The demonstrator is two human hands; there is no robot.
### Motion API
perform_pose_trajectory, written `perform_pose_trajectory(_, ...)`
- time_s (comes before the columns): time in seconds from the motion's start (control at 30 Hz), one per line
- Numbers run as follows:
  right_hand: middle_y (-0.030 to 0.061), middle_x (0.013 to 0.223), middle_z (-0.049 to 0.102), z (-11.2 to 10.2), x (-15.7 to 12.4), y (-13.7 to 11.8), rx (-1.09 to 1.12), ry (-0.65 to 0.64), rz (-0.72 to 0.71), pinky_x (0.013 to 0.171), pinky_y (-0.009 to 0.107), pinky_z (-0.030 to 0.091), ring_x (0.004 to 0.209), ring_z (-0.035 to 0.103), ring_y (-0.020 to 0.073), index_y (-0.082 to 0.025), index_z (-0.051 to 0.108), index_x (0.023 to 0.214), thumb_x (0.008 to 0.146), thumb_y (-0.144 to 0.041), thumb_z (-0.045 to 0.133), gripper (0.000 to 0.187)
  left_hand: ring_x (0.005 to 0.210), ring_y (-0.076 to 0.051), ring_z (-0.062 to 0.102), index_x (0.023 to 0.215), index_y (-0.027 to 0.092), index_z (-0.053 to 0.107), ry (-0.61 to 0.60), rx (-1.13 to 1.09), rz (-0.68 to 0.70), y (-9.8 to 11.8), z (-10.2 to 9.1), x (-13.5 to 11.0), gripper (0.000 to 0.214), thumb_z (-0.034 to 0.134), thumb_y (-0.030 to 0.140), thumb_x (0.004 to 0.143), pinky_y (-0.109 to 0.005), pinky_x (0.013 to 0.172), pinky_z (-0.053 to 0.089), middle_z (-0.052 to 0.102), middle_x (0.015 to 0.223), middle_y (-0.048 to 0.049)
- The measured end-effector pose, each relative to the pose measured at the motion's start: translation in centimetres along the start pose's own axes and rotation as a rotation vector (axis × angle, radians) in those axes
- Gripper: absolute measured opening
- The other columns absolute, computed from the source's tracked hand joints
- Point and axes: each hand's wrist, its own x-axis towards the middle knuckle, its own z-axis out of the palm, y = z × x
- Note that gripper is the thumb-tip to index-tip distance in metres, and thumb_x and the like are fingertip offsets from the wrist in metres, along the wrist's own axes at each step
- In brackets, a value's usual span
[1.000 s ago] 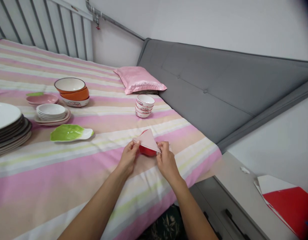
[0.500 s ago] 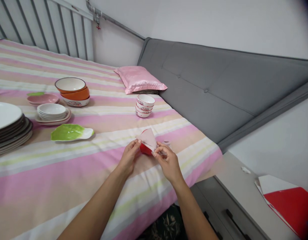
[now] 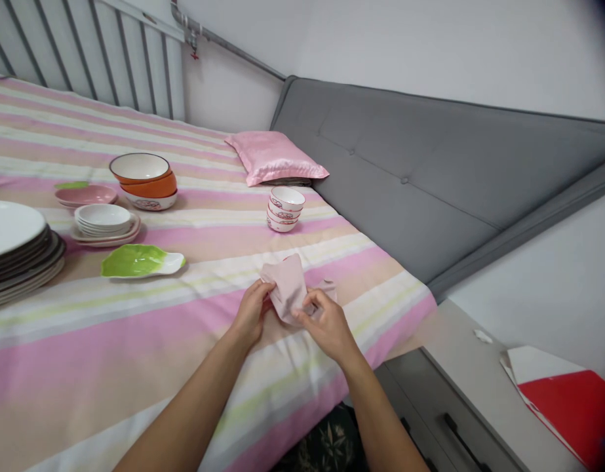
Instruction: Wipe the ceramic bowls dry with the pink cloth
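Note:
A pale pink cloth (image 3: 288, 286) is draped over a red item, of which only a sliver shows at the top edge; its shape is hidden. My left hand (image 3: 252, 311) pinches the cloth's left side between thumb and fingers. On the right, my right hand (image 3: 328, 323) is closed on the cloth's lower right part, thumb against fingertips. A loose end of the cloth lies beyond the right fingers. Just past the hands stands a stack of small white bowls (image 3: 285, 213) with red patterns.
On the striped bedspread (image 3: 184, 334) are a green leaf-shaped dish (image 3: 137, 261), stacked plates (image 3: 17, 229), small white dishes (image 3: 103, 217), a pink dish (image 3: 88, 195) and orange bowls (image 3: 145, 185). A pink pillow (image 3: 277, 156) lies by the grey headboard (image 3: 405, 151). A nightstand (image 3: 459, 341) is at right.
The cloth has come down over the front of the red item, which was plainly visible before. My right fingers have shifted slightly left and down.

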Motion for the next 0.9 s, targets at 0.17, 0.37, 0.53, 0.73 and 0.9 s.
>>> perform_pose_trajectory(0.17,0.0125,0.105,0.067,0.5,1.2,0.8,0.158,0.128,0.108,0.082,0.036,0.049,0.093,0.065,0.0219,-0.02,0.043,0.111,0.078,-0.045,0.061,0.045,0.073,-0.018,0.062,0.085,0.014,0.067,-0.006,0.037,0.017,-0.5,0.0,0.1,0.024,0.064,0.018,0.062,-0.028,0.069,0.047,0.069,0.077,-0.0034)
perform_pose_trajectory(0.37,0.0101,0.098,0.068,1.9,3.2,0.5,-0.013,0.148,0.151,0.077,0.034,0.048,0.086,0.065,0.0226,-0.018,0.051,0.112,0.08,-0.045,0.057,0.042,0.069,-0.018,0.062,0.087,0.013,0.067,-0.029,0.111,0.041,-0.9,-0.2,0.1,0.026,0.068,0.019,0.061,-0.03,0.068,0.047,0.069,0.078,-0.0041)
perform_pose_trajectory(0.53,0.0049,0.078,0.067,2.7,4.5,1.0,-0.056,0.153,0.08,0.065,0.029,0.046,0.072,0.061,0.02,-0.018,0.059,0.083,0.081,-0.045,0.055,0.027,0.076,-0.019,0.062,0.093,0.012,0.064,-0.011,0.144,0.084,-1.4,-0.7,0.6,0.036,0.074,0.028,0.063,-0.031,0.073,0.047,0.069,0.088,-0.0077)
perform_pose_trajectory(0.73,-0.0005,0.067,0.061,1.8,3.8,1.8,0.002,0.14,0.003,0.058,0.025,0.041,0.063,0.053,0.0155,-0.017,0.06,0.076,0.079,-0.041,0.059,0.025,0.064,-0.013,0.057,0.076,0.016,0.054,0.03,0.152,0.092,-1.6,-0.8,0.7,0.032,0.07,0.042,0.068,-0.03,0.066,0.048,0.059,0.07,0.001)
perform_pose_trajectory(0.9,0.0018,0.077,0.065,0.2,2.3,2.8,0.256,0.171,0.067,0.064,0.026,0.045,0.07,0.057,0.0165,-0.015,0.063,0.086,0.077,-0.043,0.063,0.029,0.065,-0.012,0.057,0.079,0.018,0.052,-0.04,0.214,0.083,-1.7,0.0,0.1,0.03,0.07,0.04,0.07,-0.026,0.065,0.046,0.058,0.071,0.0026)
